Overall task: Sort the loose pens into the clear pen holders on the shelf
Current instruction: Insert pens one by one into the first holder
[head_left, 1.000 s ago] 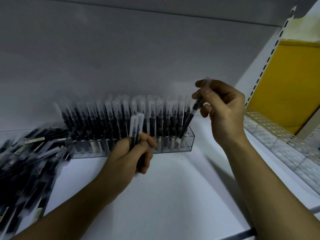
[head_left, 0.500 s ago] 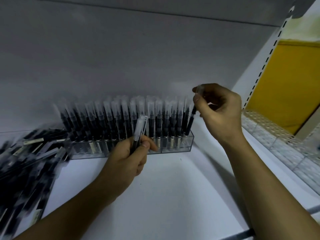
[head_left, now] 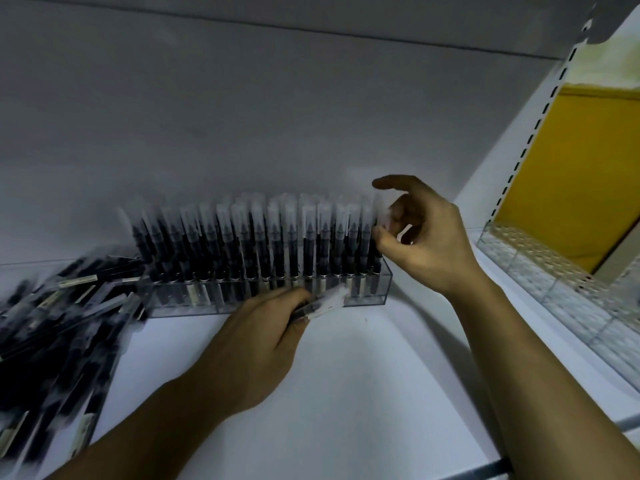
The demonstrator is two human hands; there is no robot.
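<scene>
A long clear pen holder (head_left: 194,306) stands at the back of the white shelf, packed with several upright black pens with clear caps (head_left: 259,244). My right hand (head_left: 426,244) is at the holder's right end; its thumb touches the last pen (head_left: 379,216) and the forefinger is lifted straight. My left hand (head_left: 256,344) grips a few pens (head_left: 329,299) that point right, low in front of the holder. A heap of loose black pens (head_left: 59,341) lies at the left.
A second clear holder with a perforated top (head_left: 540,268) runs along the right side of the shelf, below a yellow panel (head_left: 581,174). A slotted white upright (head_left: 540,116) rises at the right. The shelf's back wall stands close behind the pens.
My right hand has pushed its pen down into the right end of the holder and loosened its fingers. My left hand has dropped and tilted its pens to the right.
</scene>
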